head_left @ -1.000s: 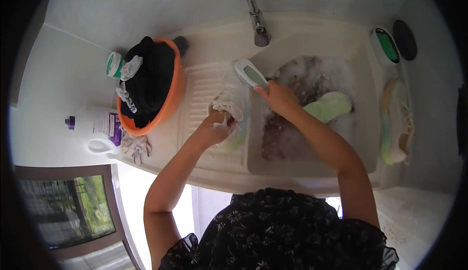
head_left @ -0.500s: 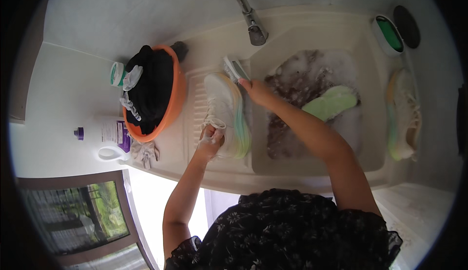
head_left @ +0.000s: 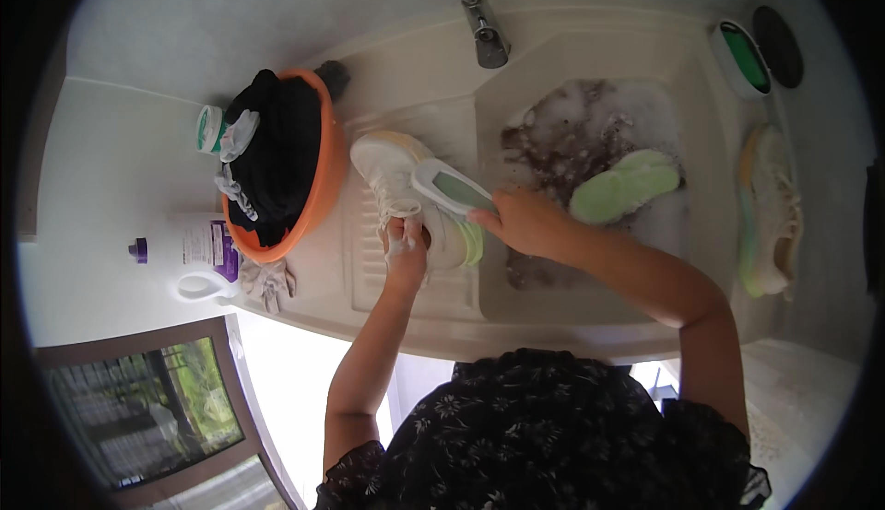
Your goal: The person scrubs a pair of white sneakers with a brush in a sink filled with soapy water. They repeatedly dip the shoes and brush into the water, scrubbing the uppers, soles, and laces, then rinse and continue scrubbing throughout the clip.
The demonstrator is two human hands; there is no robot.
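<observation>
A white sneaker [head_left: 387, 164] with a pastel yellow-green sole lies tilted on the ribbed washboard part of the sink. My left hand [head_left: 406, 250] is closed on it at the ankle opening, with some suds on the fingers. In my right hand [head_left: 525, 220] is a scrub brush [head_left: 454, 187], white with a grey-green back, lying against the side of the shoe; its bristles are hidden. To the right, a pale green insole [head_left: 625, 187] floats on foamy brown water in the basin [head_left: 599, 312].
An orange tub [head_left: 330, 178] of dark clothes stands at the left, near a white jug with a purple label [head_left: 207, 257] and gloves [head_left: 269, 282]. Another sneaker [head_left: 772, 211] rests on the right ledge, below a green-and-white brush [head_left: 742, 58]. The faucet [head_left: 490, 45] hangs over the back edge.
The sneaker's toe has swung left and the shoe has tilted. My right hand has brought the brush down from near the toe to the shoe's side.
</observation>
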